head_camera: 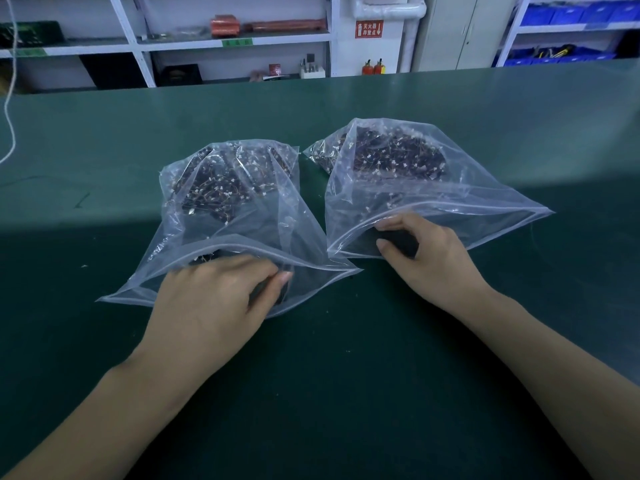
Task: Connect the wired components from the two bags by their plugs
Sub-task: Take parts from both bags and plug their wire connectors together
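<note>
A: Head view. What's on the dark green bench mat (485, 109)?

B: Two clear zip-top plastic bags, side by side, mouths open twd the near edge. Left clear bag (221, 216) sits nearer; right clear bag (408, 188) a bit farther. They're just beside each other at the middle, can't tell if touching.

A: Contents?

B: Both piled w/ small dark wired components, thin wires & tiny white plugs. Left pile of dark wired parts (214, 185) is heaped at the far end of its bag; right pile of dark wired parts (398, 157) likewise.

A: Hands?

B: Left hand (214, 299) is in the left bag's mouth, fingers curled under the upper film, thumb pinching smth dark at the opening, too blurred to name. Right hand (426, 251) is at the right bag's mouth, fingers curled round a dark item just inside.

A: What's in the way?

B: Bag film lies over both sets of fingertips, so grip detail is hazy.

A: Surroundings?

B: Far side: white metal shelving (138, 39) w/ red-orange packages (225, 26), a red wall sign (369, 29), two small red extinguishers (373, 67) below it, blue storage bins (568, 12) far right. A white cord (10, 98) hangs at far left.
</note>
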{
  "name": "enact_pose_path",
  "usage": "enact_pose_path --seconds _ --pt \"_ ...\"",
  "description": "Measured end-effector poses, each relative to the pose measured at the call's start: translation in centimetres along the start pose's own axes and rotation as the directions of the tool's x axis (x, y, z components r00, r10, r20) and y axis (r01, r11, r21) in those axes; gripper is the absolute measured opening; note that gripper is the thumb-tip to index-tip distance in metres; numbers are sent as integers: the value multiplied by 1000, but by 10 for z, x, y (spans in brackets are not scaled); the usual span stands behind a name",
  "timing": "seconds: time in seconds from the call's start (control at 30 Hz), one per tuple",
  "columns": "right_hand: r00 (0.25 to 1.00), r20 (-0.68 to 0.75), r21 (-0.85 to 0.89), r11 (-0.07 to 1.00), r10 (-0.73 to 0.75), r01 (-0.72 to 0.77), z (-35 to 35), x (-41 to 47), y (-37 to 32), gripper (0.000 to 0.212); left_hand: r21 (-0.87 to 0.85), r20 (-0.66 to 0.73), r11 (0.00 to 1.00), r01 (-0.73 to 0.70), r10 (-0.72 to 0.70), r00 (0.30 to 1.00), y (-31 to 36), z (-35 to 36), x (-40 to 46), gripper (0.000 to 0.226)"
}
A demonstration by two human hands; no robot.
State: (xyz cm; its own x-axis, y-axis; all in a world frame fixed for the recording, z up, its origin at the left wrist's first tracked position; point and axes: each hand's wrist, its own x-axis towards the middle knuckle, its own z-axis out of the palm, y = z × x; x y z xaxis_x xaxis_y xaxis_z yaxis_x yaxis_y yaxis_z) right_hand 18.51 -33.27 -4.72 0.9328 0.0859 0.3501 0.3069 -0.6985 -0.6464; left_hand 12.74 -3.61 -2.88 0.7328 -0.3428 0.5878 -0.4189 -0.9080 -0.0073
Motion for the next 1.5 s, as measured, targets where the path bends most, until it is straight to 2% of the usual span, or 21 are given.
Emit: enact_pose_path --seconds 0.07,0.1,0.17,0.33,0.53,0.67,0.83,0.97,1.13,1.33,1.5 --pt "1000 16 -22 1000 -4 4 -1 0 0 24 16 57 1000 12 -13 998 1 1 -2 12" --pt "1000 15 -22 1000 -10 10 0 0 0 23 36 97 999 22 -26 995 1 1 -1 8" --pt "1000 -7 -19 999 -30 29 0 1 1 22 59 177 997 40 -50 983 -1 3 -2 22" --pt "990 -118 -38 997 -76 72 1 1 1 14 120 182 984 134 -154 971 -4 -1 1 38" --pt "983 -155 -21 995 -97 95 3 -1 -3 19 170 308 958 231 -275 911 -9 -5 -2 53" --pt "984 -139 -4 993 -113 114 4 -4 -7 16 32 345 965 259 -254 904 -4 -4 1 38" --pt "981 -129 18 989 -142 146 7 -6 -10 15 -91 368 972 215 -168 915 4 -3 1 15" --pt "977 -134 20 986 -163 167 6 -7 -12 14 -116 336 979 170 -122 934 9 -5 2 3" --pt "973 -134 29 980 -189 194 7 -8 -15 12 -130 298 983 130 -86 951 11 -7 2 9" --pt "967 -81 40 969 -242 246 6 -12 -21 12 -176 46 984 -28 37 998 15 -7 2 13" --pt "908 -103 108 903 -406 416 8 -21 -32 12 -189 -125 974 -128 106 987 9 -4 2 14"
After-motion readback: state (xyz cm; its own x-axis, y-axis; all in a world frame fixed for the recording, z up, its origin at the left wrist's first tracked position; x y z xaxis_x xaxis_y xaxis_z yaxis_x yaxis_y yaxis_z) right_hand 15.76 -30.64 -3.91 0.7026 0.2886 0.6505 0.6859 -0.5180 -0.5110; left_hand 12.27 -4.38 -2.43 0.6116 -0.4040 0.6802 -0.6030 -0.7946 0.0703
